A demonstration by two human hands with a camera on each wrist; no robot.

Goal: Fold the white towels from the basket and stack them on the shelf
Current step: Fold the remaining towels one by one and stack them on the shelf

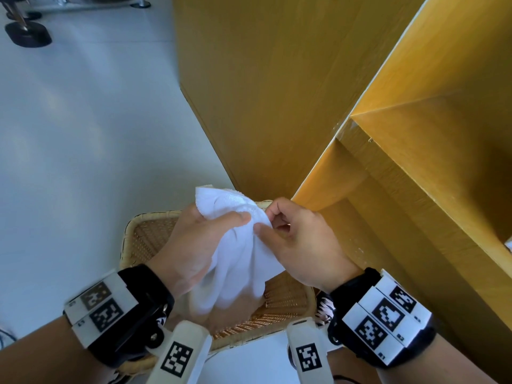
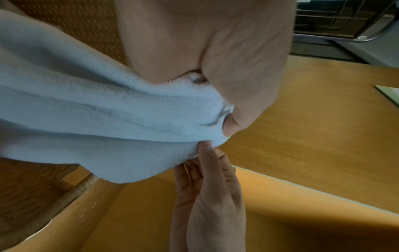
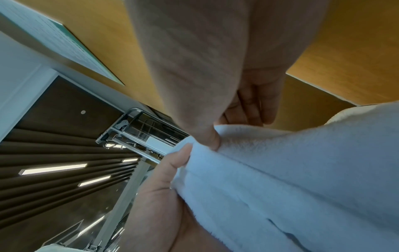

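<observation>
A white towel (image 1: 235,256) hangs bunched above the woven basket (image 1: 149,234) near the bottom middle of the head view. My left hand (image 1: 199,245) grips its upper part, thumb pressed across the cloth. My right hand (image 1: 299,239) pinches an edge of the same towel between thumb and forefinger, just right of the left thumb. In the left wrist view the towel (image 2: 97,119) fills the left side, with the right hand (image 2: 211,196) pinching it from below. In the right wrist view the towel (image 3: 302,170) drapes down to the right. The wooden shelf (image 1: 415,167) stands at the right.
A tall wooden side panel (image 1: 263,79) rises behind the basket. Pale floor (image 1: 83,134) spreads to the left, with a black stand foot (image 1: 27,34) at the far top left. Something white (image 1: 509,243) shows at the shelf's right edge.
</observation>
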